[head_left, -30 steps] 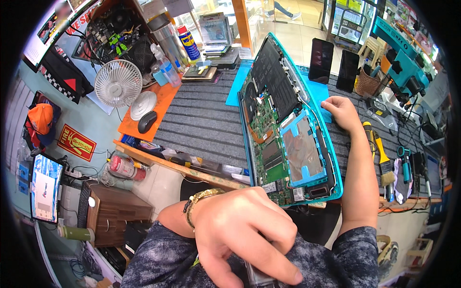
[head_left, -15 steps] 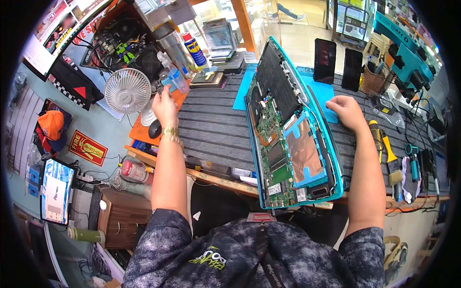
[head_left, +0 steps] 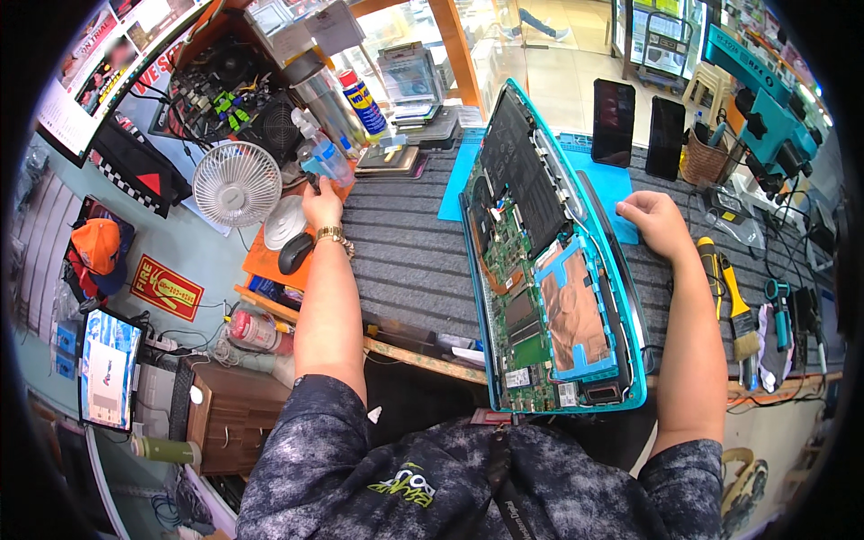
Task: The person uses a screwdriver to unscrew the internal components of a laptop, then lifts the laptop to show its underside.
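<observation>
An opened-up laptop [head_left: 531,288] with a teal edge stands tilted in front of me. Its green circuit board [head_left: 517,270], black battery [head_left: 522,171] and copper-coloured foil patch [head_left: 573,310] are exposed. To its left, my left hand [head_left: 321,205] is closed beside a clear bottle [head_left: 328,162] with a blue label. A small dark thing shows at those fingertips, too small to name. On the laptop's other side my right hand [head_left: 659,223] hangs over the mat with curled fingers. It looks apart from the laptop, and nothing shows in it.
A white fan [head_left: 237,184] and black mouse [head_left: 295,253] sit at the left. Two phones [head_left: 614,121] stand behind a blue mat [head_left: 605,184]. A brush [head_left: 740,315] and yellow-handled screwdriver [head_left: 709,270] lie right. Behind the bottle stands a blue-and-yellow spray can [head_left: 364,103].
My left hand has come slightly nearer and to the right, away from the bottle. My right hand is barely moved. The whole view has shifted a little.
</observation>
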`<move>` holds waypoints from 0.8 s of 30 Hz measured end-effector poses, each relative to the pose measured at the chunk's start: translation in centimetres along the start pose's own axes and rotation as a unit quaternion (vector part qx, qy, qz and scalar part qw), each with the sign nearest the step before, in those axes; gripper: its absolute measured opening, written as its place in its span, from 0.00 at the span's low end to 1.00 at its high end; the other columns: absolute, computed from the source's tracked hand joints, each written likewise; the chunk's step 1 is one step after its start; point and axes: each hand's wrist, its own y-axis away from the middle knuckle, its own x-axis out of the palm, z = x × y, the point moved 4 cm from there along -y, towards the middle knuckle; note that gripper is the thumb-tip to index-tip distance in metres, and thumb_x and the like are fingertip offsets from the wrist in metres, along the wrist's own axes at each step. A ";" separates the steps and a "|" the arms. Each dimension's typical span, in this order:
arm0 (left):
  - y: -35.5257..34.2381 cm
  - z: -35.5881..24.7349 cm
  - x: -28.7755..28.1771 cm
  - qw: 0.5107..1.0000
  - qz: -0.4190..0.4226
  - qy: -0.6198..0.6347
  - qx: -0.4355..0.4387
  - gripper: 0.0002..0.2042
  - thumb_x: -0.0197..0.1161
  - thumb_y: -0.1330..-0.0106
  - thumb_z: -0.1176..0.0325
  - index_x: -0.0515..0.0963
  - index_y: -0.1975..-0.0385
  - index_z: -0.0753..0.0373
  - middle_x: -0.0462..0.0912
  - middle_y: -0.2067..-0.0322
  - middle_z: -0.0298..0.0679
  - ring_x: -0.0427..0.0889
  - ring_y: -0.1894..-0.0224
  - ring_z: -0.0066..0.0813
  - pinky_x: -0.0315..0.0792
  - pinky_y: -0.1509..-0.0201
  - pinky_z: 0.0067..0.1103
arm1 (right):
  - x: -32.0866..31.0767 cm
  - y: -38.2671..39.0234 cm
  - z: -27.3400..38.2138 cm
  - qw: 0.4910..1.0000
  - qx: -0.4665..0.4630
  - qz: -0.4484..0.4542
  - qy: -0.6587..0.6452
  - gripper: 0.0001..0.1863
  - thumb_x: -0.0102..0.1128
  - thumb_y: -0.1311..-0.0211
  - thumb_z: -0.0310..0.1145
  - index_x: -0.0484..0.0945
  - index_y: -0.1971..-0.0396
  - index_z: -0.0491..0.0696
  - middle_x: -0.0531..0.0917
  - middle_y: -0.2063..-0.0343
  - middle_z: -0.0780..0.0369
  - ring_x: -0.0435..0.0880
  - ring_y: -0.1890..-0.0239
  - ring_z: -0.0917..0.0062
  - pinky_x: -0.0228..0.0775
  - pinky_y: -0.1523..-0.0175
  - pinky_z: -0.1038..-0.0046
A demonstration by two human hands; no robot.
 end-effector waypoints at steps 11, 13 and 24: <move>0.0 0.0 -0.4 0.998 -0.001 -0.071 -0.001 0.16 0.69 0.25 0.61 0.89 0.50 0.69 0.94 0.56 0.50 0.92 0.54 0.44 0.80 0.46 0.36 | -0.1 0.1 1.0 0.999 0.018 0.003 0.048 0.18 0.71 0.26 0.42 0.89 0.62 0.39 0.88 0.70 0.67 0.80 0.66 0.86 0.73 0.59 0.75; 0.0 0.0 -0.4 0.999 -0.010 -0.049 0.013 0.14 0.71 0.28 0.60 0.90 0.52 0.64 0.95 0.58 0.49 0.94 0.53 0.47 0.81 0.46 0.38 | -0.2 0.3 0.9 0.999 0.020 0.001 0.041 0.18 0.71 0.26 0.42 0.89 0.63 0.39 0.88 0.70 0.68 0.80 0.66 0.86 0.73 0.59 0.75; 4.8 -9.3 -3.4 0.978 -0.128 -0.150 0.074 0.28 0.72 0.26 0.64 0.74 0.32 0.75 0.79 0.33 0.56 0.88 0.47 0.41 0.80 0.40 0.30 | -0.5 0.1 -0.2 1.000 0.018 -0.009 0.018 0.18 0.74 0.29 0.43 0.91 0.61 0.40 0.86 0.73 0.69 0.78 0.70 0.87 0.71 0.64 0.75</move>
